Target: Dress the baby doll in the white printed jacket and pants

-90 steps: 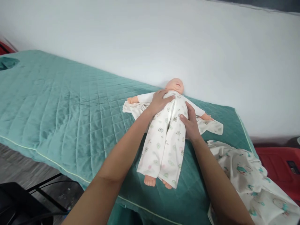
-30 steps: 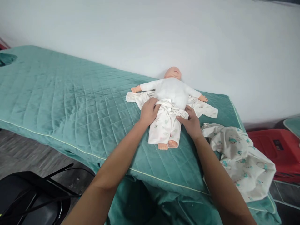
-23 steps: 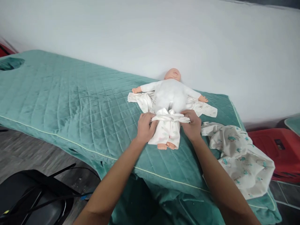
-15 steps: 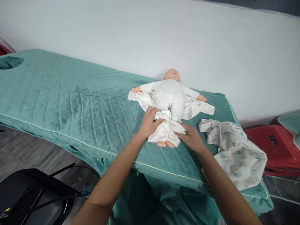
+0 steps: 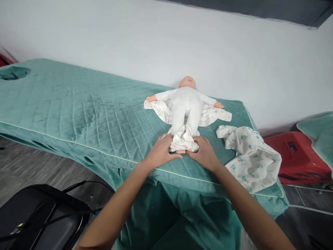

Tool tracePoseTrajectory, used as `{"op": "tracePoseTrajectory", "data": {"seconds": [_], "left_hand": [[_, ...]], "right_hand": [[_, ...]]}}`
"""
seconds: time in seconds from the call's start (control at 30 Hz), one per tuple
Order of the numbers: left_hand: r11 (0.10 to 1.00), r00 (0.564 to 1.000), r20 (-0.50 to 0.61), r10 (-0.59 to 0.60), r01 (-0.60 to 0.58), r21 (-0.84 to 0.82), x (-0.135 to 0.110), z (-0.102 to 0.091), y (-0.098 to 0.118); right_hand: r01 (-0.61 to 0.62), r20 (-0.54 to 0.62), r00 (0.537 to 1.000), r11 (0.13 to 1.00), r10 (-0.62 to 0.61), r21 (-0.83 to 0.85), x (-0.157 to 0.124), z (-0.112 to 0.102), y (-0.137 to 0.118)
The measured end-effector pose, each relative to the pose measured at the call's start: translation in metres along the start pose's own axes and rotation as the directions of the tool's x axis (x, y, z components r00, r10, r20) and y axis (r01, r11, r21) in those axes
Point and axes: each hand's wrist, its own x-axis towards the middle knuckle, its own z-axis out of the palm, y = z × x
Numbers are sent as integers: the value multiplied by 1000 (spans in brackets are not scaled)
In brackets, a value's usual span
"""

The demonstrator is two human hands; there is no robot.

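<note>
A baby doll (image 5: pixel 186 104) in a white body lies on its back on the green quilted bed (image 5: pixel 78 104), head toward the wall. Printed white trousers (image 5: pixel 184 140) are bunched down around its ankles. My left hand (image 5: pixel 161 151) grips the left side of the bunched cloth. Gripping the right side is my right hand (image 5: pixel 204 151). An opened printed top (image 5: pixel 213 116) lies spread under the doll's torso and arms.
A loose printed cloth (image 5: pixel 249 158) lies at the bed's right end. A red container (image 5: pixel 296 158) stands on the floor to the right, with another green pad (image 5: pixel 318 130) above it. A black chair (image 5: pixel 39 215) sits at the lower left. A white wall runs behind the bed.
Both hands have drawn the printed trousers down from the doll's waist to its ankles, baring the white legs. The view has pulled back from the bed.
</note>
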Motion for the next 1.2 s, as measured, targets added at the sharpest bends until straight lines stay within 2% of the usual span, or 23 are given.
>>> {"op": "tracePoseTrajectory", "data": {"seconds": [0.1,0.17,0.3,0.4,0.5,0.57,0.63,0.7,0.73,0.8,0.93,1.0,1.1,1.2], "left_hand": [[995,1000,1,-15,15,95,-5,0,5],[996,999,0,-44,44,75,-8,-3,11],[986,987,87,-133,141,-91,-15,-18,31],[939,954,236,-183,241,-247,-19,-41,48],[907,888,413,-204,330,-262,-16,-76,63],[923,827,532,-182,330,-198,-11,-106,74],[959,747,653,-127,259,-110,-2,-139,87],[981,644,760,-91,188,-42,10,-170,104],[987,622,778,-84,162,-23,17,-184,113],[994,667,741,-75,107,5,31,-207,133],[997,856,514,-58,22,76,53,-233,171],[995,924,381,-32,-7,103,59,-238,186],[985,953,301,33,-82,149,64,-238,202],[976,934,346,94,-154,152,65,-234,208]], "right_hand": [[-106,45,993,993,109,-60,-8,-12,-11],[-153,95,983,986,158,-61,-14,-23,-20],[-238,218,954,964,208,120,-23,-53,-43],[-281,405,902,914,148,294,-22,-78,-56],[-296,631,774,859,-40,418,-13,-105,-62],[-252,698,701,866,-144,432,-3,-122,-65],[-175,726,657,895,-204,410,9,-139,-71],[-123,739,639,919,-215,374,25,-156,-80],[-114,742,638,928,-205,354,33,-164,-87],[-99,737,653,945,-174,311,49,-182,-103],[-34,701,693,963,-168,266,76,-216,-138],[19,674,710,962,-204,271,85,-228,-152],[100,644,717,955,-265,281,90,-241,-166],[130,578,763,944,-290,302,89,-251,-175]]}}
